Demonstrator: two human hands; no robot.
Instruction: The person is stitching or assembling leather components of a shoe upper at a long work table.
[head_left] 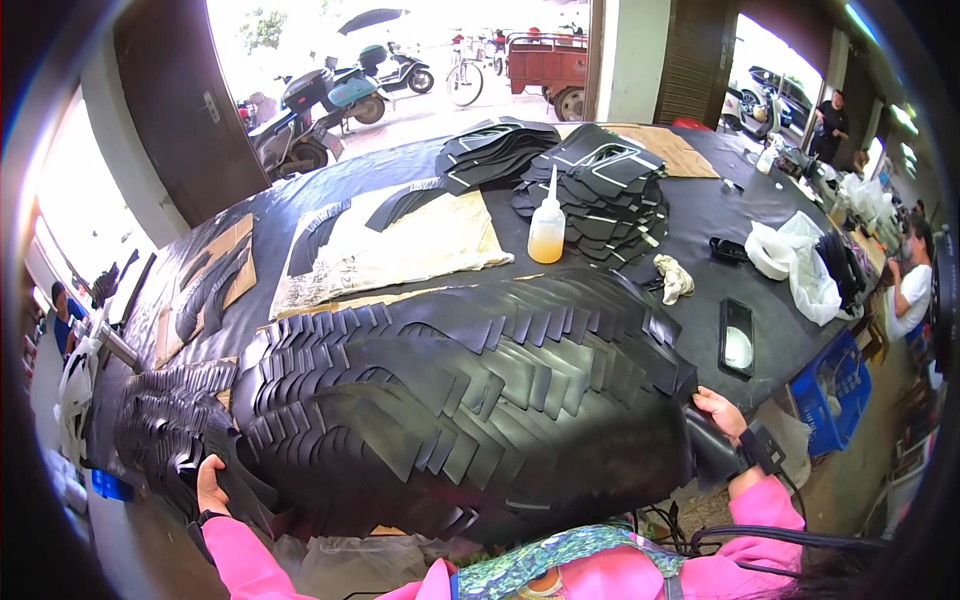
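Note:
Rows of overlapping black, leather-like cut pieces cover the near part of the table. At their right edge my right hand is closed on the rim of a black piece, with its fingertips partly hidden. A smaller bunch of thin black strips lies at the near left. There my left hand grips the edge of the black strips, thumb up and the other fingers mostly out of sight. Beyond the rows stands a squeeze bottle of amber liquid with a pointed nozzle.
Stacks of black cut panels lie at the back. A whitish board and cardboard carry curved black pieces. To the right are a phone, a crumpled cloth, white plastic bags and a blue crate. People sit and stand farther off.

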